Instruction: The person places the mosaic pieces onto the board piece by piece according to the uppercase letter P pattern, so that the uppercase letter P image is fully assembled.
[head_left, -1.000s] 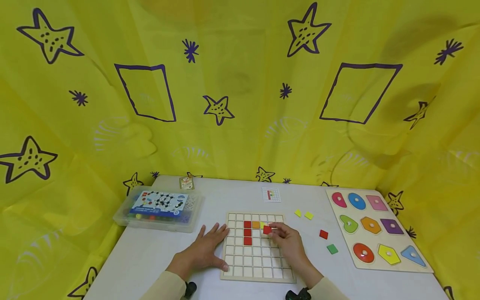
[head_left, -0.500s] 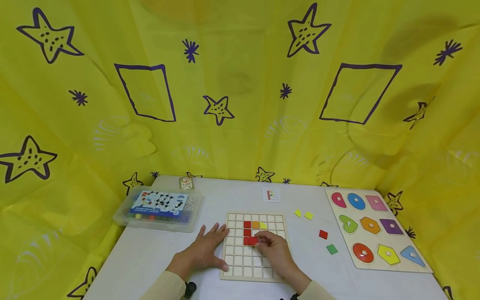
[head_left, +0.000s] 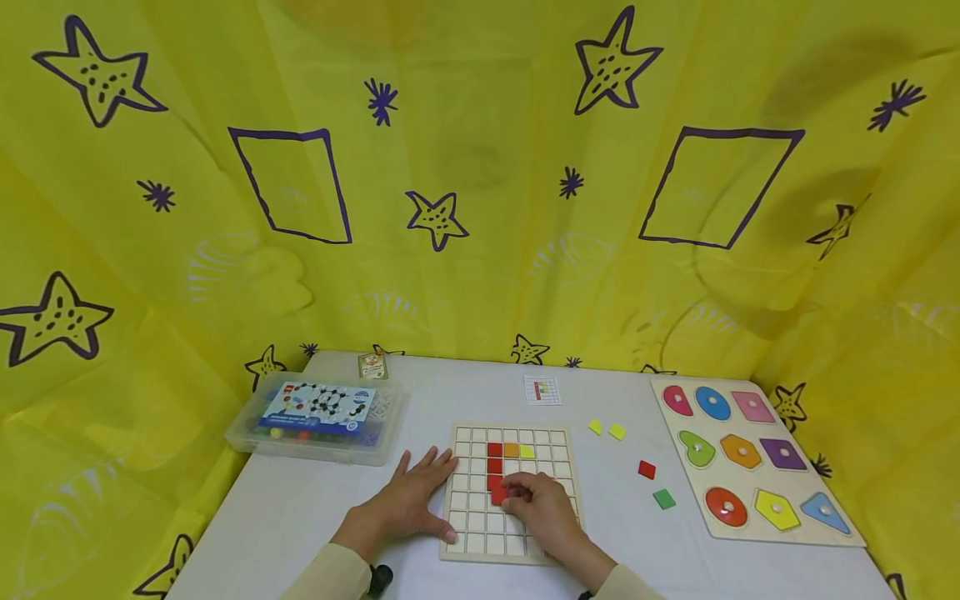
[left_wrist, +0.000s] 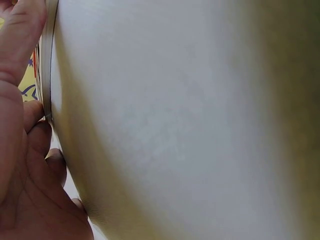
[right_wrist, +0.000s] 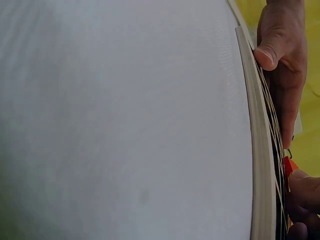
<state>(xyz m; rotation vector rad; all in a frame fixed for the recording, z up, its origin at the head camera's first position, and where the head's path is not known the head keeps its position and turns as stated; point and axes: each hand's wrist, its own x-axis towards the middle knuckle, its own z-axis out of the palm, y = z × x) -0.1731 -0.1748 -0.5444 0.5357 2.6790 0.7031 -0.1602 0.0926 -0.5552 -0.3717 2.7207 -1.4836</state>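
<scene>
My right hand (head_left: 547, 510) pinches a red square tile (head_left: 499, 497) between thumb and fingers, low over the wooden grid board (head_left: 517, 559). The tile sits just below a column of three red squares (head_left: 494, 466). An orange tile (head_left: 512, 450) and a yellow rounded tile (head_left: 527, 451) continue the top of that column to the right. On the board's left side rests my left hand (head_left: 408, 500), fingers spread at the edge and thumb on the lower left corner. The right wrist view has the red tile (right_wrist: 290, 165) partly hidden by the thumb.
Right of the board lie two yellow tiles (head_left: 617, 432), a red tile (head_left: 647, 469) and a green tile (head_left: 664, 498). A knobbed shape puzzle (head_left: 813, 523) stands further right. A printed pattern card (head_left: 542, 390) is behind; a clear plastic box (head_left: 315, 450) is at left.
My right hand has carried the red tile left and toward me, from beside the yellow tile to the foot of the red column. The left hand has stayed in place.
</scene>
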